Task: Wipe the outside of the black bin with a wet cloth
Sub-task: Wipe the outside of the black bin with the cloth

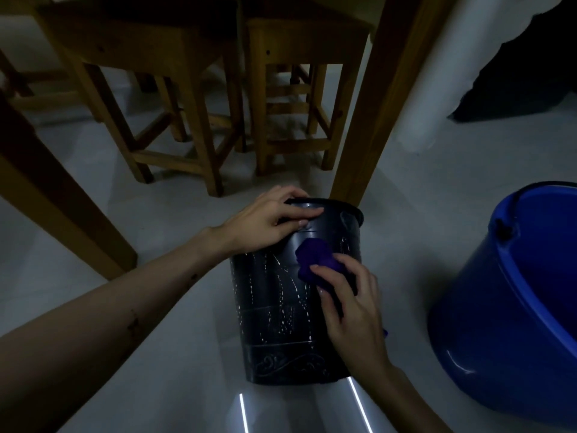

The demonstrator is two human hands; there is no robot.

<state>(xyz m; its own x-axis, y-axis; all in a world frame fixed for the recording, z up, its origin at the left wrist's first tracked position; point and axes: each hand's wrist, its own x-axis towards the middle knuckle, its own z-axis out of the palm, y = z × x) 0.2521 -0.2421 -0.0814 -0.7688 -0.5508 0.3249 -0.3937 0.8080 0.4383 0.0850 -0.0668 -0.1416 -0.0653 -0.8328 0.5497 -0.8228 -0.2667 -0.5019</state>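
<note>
The black bin (274,307) lies on its side on the pale floor, its rim pointing away from me and its patterned base toward me. Water streaks and drops glisten on its upper side. My left hand (268,220) grips the rim at the far left, fingers curled over the edge. My right hand (349,301) presses a purple cloth (315,257) against the bin's upper right side, just below the rim. Part of the cloth is hidden under my fingers.
A blue bucket (512,310) stands close on the right. A wooden table leg (371,120) rises just behind the bin's rim. Two wooden stools (175,98) stand further back under the table. Another table leg (56,195) is at the left.
</note>
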